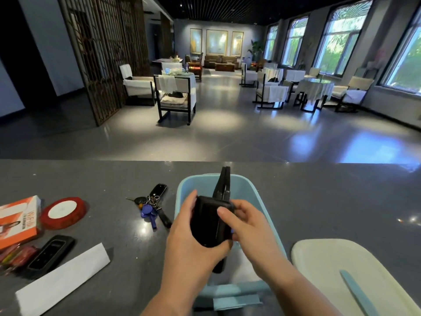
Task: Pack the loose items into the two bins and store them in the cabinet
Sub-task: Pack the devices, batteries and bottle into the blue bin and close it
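both hands, left hand (189, 242) and right hand (248, 226), gripping a boxy matte black pouch (210, 221), over a smooth blue plastic bin (252, 192), bin floor mostly hidden

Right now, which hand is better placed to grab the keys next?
The left hand. The keys lie left of the blue bin, on its side; the right hand would have to cross over the black case.

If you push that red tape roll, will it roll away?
Probably not: the red tape roll lies flat on the counter, so it should slide. It looks light, with a hollow-looking white middle. Stood on edge, it would likely roll.
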Demonstrator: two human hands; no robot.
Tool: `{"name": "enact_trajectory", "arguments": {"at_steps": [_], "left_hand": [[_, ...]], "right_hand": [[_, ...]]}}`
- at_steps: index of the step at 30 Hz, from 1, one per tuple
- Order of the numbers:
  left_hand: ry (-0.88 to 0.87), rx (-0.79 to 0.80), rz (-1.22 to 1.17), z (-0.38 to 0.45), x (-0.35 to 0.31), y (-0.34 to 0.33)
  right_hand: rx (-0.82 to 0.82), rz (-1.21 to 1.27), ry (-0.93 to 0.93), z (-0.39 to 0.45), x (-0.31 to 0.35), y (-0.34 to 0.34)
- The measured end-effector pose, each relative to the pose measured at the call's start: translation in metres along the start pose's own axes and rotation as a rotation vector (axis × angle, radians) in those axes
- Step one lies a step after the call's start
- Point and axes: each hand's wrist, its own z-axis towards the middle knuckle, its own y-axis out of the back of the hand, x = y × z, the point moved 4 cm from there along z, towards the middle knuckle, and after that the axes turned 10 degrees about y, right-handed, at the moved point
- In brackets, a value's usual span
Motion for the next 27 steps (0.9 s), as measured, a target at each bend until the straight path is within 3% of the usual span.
{"name": "enact_trajectory", "arguments": {"at_steps": [6, 11, 14, 18, 20, 24, 27], "left_hand": [[0.213, 0.226, -0.294, 0.014, 0.006, 0.012], [0.334, 0.167, -0.472, 0.007, 0.015, 0.006], [0.245, 0.029, -0.354, 0.001, 0.009, 0.002], [0.097, -0.097, -0.229, -0.005, -0.006, -0.001], [0.054, -0.072, -0.261, -0.005, -0.009, 0.0], [0.061, 0.198, -0.161, 0.003, -0.008, 0.01], [0.065, 0.029, -0.076, 0.019, 0.006, 0.044]], "right_hand": [[0.097, 0.141, -0.134, 0.009, 0.002, 0.009], [0.038, -0.001, -0.076, 0.01, 0.003, 0.006], [0.036, -0.224, 0.021, 0.005, 0.006, -0.002], [0.074, -0.299, 0.091, 0.007, 0.017, -0.009], [0.045, -0.359, 0.158, 0.01, 0.025, -0.007], [0.055, -0.498, 0.297, 0.02, 0.035, 0.01], [0.217, -0.602, 0.256, 0.032, 0.033, 0.035]]}}
